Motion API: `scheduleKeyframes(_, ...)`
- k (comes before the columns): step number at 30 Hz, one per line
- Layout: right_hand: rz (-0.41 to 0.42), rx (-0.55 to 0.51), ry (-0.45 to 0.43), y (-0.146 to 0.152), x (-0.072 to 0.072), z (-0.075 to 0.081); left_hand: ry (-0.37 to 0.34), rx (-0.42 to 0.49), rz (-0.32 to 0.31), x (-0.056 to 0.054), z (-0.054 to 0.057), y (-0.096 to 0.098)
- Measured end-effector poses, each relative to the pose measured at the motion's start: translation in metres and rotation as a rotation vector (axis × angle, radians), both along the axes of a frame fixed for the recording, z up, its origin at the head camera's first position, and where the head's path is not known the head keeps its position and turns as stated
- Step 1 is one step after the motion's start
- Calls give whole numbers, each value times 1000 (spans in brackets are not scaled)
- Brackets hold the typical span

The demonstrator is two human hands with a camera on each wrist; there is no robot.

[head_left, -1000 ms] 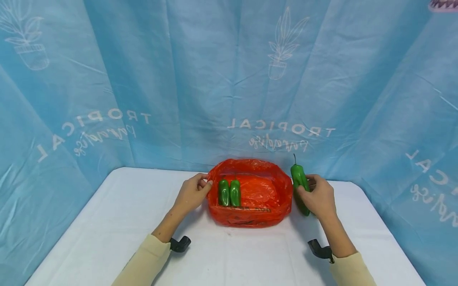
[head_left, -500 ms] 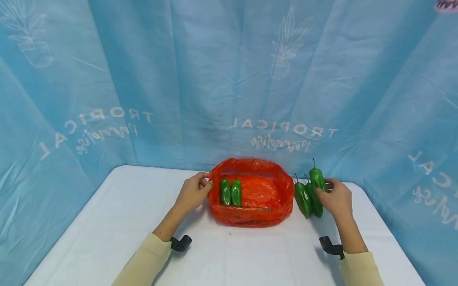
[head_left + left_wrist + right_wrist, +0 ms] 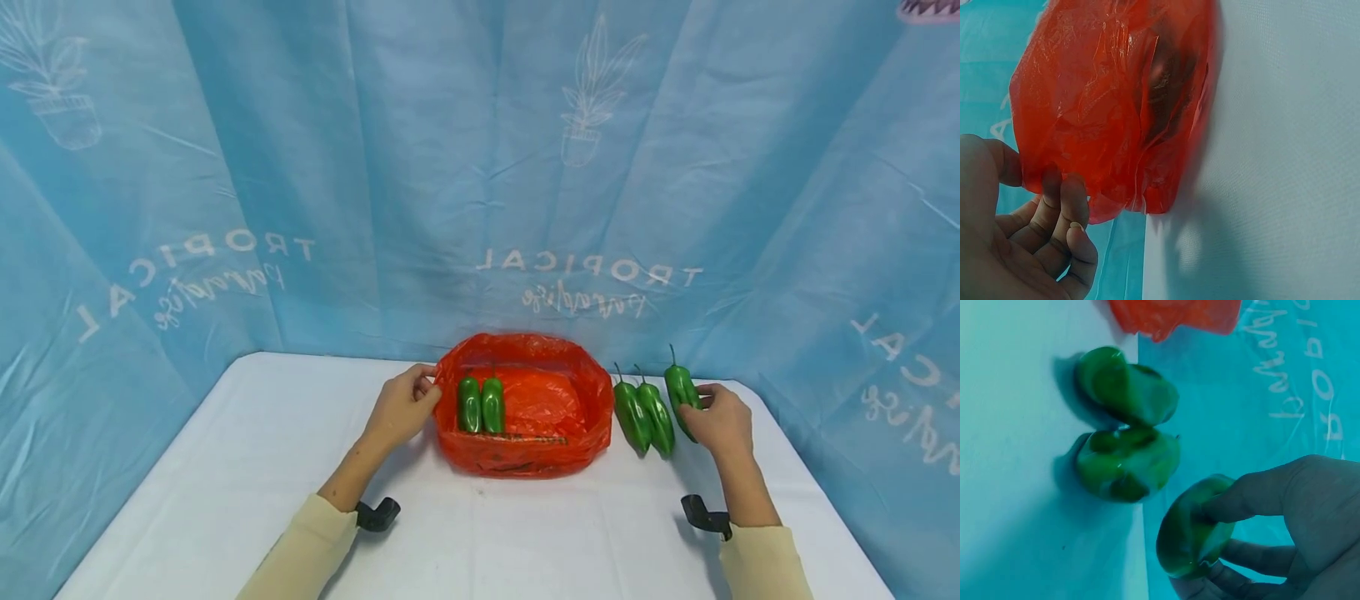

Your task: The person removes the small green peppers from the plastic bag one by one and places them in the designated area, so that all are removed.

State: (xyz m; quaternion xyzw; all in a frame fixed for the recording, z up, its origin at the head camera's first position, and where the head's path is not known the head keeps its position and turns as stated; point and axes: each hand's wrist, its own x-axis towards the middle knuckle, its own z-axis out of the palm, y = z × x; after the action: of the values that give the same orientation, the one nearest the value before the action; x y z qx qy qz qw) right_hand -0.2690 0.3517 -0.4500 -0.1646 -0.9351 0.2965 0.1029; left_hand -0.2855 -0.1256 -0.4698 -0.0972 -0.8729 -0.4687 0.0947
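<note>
A red plastic bag (image 3: 525,458) stands with its mouth spread wide on the white table. Two green peppers (image 3: 492,406) lie side by side at the left inside it. My left hand (image 3: 401,408) pinches the bag's left rim between thumb and fingers; the left wrist view shows the bag's side (image 3: 1079,119) hanging from that grip. To the bag's right, my right hand (image 3: 722,421) holds a green pepper (image 3: 678,387) by its side, stem pointing away. Two more peppers (image 3: 632,412) lie next to each other between that hand and the bag, also seen in the right wrist view as blurred green peppers (image 3: 1125,465).
A white cloth (image 3: 480,542) covers the table. Behind the bag and along both sides hangs a blue printed curtain (image 3: 420,183), close to the table's back edge. Black wrist mounts (image 3: 377,514) sit on both forearms.
My right hand has moved right from beside the bag, leaving two peppers on the table, and now holds a pepper lower and farther right. The left hand keeps its hold on the rim.
</note>
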Motion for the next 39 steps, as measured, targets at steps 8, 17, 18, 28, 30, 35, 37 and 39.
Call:
scheduleKeyframes(8,29,41,-66,9,-3,-9,-10,-7,7,0,-2,0)
scheduleKeyframes(17,40,32,-155,10,-6,-9,3,-10,6,-1,0,0)
scheduleKeyframes(18,40,32,-160,10,-7,-9,4,-9,5,-2,0,0)
scheduleKeyframes(28,41,28,-161,12,-6,-15,-2,-14,3,-1,2,2)
scheduleKeyframes(30,43,30,-152,12,-6,-16,2,-13,2,-1,2,2)
scheduleKeyframes(35,48,29,-149,12,-7,-17,-1,-10,4,0,3,2)
scheduleKeyframes(37,48,27,-151,12,-8,-17,-6,-12,5,0,3,2)
scheduleKeyframes(39,44,23,-153,11,-9,-17,-10,-14,6,0,3,1)
